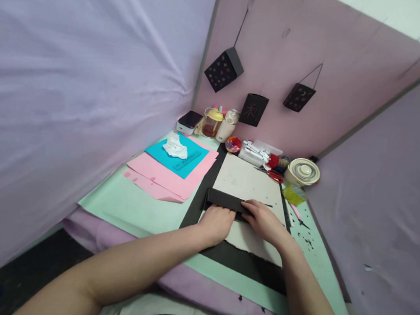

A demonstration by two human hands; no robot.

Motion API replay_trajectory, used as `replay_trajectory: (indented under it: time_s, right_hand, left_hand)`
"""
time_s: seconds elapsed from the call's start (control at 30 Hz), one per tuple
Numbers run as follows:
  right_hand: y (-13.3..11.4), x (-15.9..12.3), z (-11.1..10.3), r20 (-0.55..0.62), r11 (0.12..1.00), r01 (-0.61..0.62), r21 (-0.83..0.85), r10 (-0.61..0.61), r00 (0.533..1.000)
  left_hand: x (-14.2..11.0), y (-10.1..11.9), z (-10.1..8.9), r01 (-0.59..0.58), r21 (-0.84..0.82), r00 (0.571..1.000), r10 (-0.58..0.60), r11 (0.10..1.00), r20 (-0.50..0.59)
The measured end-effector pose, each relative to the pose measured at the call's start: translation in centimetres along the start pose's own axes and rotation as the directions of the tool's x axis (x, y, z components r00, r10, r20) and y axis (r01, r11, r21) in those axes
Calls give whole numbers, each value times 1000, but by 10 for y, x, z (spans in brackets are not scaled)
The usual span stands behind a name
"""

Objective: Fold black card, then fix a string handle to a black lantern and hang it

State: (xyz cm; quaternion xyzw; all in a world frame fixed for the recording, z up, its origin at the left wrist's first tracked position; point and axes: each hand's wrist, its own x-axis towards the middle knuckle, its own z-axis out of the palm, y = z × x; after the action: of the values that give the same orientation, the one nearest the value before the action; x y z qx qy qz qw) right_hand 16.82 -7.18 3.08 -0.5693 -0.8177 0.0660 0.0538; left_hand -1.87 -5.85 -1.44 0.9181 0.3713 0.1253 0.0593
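Note:
A folded strip of black paper [224, 199] lies across a white sheet [246, 183] on a black mat [196, 203]. My left hand [218, 223] presses on the strip's near left edge with fingers curled down. Just to its right, my right hand [265, 222] lies on the strip's near right part, fingers pressed flat on the paper. The two hands nearly touch.
Pink sheets [164, 178], a teal sheet [178, 162] and a crumpled tissue [175, 147] lie at the left. At the back stand a yellow-lidded jar [212, 122], a white bottle [227, 125], markers [256, 154], red scissors [275, 175] and a round bowl [303, 171]. Black paper lanterns [224, 69] hang on the pink wall.

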Motion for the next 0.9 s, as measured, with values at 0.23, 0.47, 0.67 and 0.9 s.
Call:
replay_trajectory:
  time_s: [0.23, 0.47, 0.67, 0.9]
  right_hand:
    - [1, -1, 1, -56, 1000, -19, 8, 20, 998]
    - [2, -6, 9, -136, 998, -55, -14, 53, 989]
    - [1, -5, 6, -130, 999, -42, -6, 41, 991]
    - [-8, -44, 3, -440, 999, -36, 26, 44, 897]
  left_hand:
    - [4, -6, -2, -32, 47, 998, 34, 998, -45]
    - [-11, 3, -18, -323, 105, 920, 338, 941, -200]
    - [32, 5, -48, -110, 211, 994, 113, 971, -1]
    - [70, -15, -45, -200, 30, 917, 177, 979, 358]
